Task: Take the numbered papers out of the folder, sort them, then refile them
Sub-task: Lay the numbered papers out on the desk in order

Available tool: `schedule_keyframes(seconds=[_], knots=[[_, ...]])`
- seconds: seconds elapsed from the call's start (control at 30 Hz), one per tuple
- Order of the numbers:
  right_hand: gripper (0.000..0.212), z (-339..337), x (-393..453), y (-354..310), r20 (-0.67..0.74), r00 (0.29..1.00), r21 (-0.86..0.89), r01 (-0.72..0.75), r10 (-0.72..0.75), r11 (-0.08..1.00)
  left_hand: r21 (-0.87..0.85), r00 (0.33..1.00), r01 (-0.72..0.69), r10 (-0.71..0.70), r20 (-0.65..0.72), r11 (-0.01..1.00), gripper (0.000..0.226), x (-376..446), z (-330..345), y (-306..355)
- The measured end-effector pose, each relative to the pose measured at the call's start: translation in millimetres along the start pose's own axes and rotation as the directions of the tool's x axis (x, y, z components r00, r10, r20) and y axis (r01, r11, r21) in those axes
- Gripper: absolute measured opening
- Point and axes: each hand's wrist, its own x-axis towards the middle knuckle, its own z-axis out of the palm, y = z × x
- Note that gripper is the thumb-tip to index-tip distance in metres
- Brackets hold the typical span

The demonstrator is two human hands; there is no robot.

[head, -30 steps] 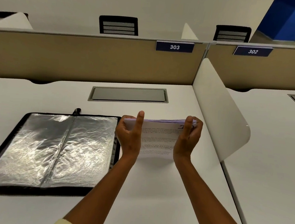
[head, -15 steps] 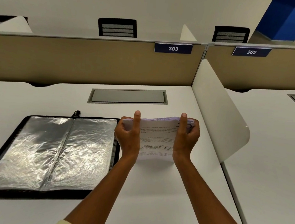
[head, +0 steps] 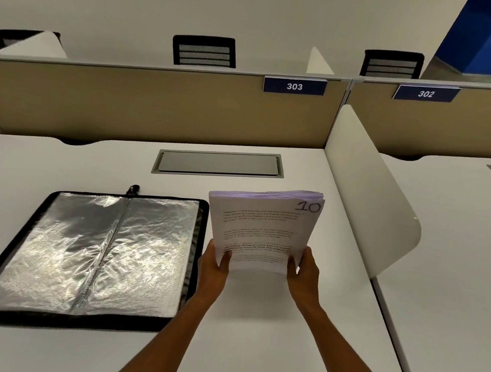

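A stack of printed papers point(head: 261, 228) stands nearly upright above the white desk point(head: 256, 333), its front sheet marked 10 at the top right corner. My left hand point(head: 213, 267) grips the stack's lower left corner, thumb on the front. My right hand point(head: 305, 271) grips the lower right corner the same way. To the left lies the black folder point(head: 89, 255), open flat, its shiny clear plastic sleeves facing up and holding no visible sheets.
A white curved divider point(head: 367, 195) rises just right of the papers. A grey cable hatch point(head: 218, 163) sits in the desk behind them. The tan partition point(head: 156, 105) with label 303 closes off the back. Another desk lies beyond the divider.
Both hands slid from the upper sides of the stack down to its lower corners. The stack now stands taller, showing the number 10.
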Motion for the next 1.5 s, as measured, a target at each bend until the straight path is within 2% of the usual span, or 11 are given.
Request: schedule_keyframes(seconds=[0.23, 0.43, 0.53, 0.8, 0.97, 1.13, 1.3, 1.5], knots=[[0.017, -1.5, -1.1, 1.2, -0.057, 0.998, -0.049, 0.005, -0.008, 0.999, 0.049, 0.995, -0.058, 0.062, -0.074, 0.997, 0.024, -2.6, 6.5, -1.7], [0.017, -2.3, -9.4, 16.4, 0.042, 0.993, -0.122, -0.108, 0.114, 0.987, 0.226, 0.999, -0.008, -0.003, 0.046, 0.974, 0.028, -10.3, 0.6, -29.3], [0.017, -3.3, -10.3, 22.1, 0.057, 0.99, -0.131, -0.123, 0.132, 0.984, 0.223, 0.999, 0.014, -0.023, 0.035, 0.975, 0.028, -9.0, -3.5, -32.2], [0.009, 7.8, -9.4, 18.7, 0.1, 0.991, -0.12, -0.071, 0.083, 0.99, 0.196, 0.989, 0.105, -0.082, -0.123, 0.975, 0.006, -5.2, -36.2, -35.1], [0.011, 34.2, -4.6, 4.6, 0.214, 0.975, -0.1, -0.045, 0.066, 0.994, 0.137, 0.968, 0.158, -0.126, -0.217, 0.978, 0.009, 7.4, -69.6, -22.0], [0.013, 68.6, -5.8, -10.2, 0.347, 0.935, -0.053, -0.062, 0.076, 0.997, 0.125, 0.926, 0.234, -0.181, -0.332, 0.964, 0.01, 10.4, -115.0, -23.6], [0.017, 104.2, -17.9, -20.8, 0.461, 0.884, -0.042, -0.063, 0.075, 0.997, 0.044, 0.831, 0.333, -0.271, -0.486, 0.942, 0.013, -3.6, -151.1, -32.4], [0.018, 142.6, -34.4, -33.4, 0.517, 0.85, -0.053, -0.086, 0.101, 0.995, 0.051, 0.809, 0.361, -0.285, -0.514, 0.931, 0.011, -9.5, -194.3, -43.2]])
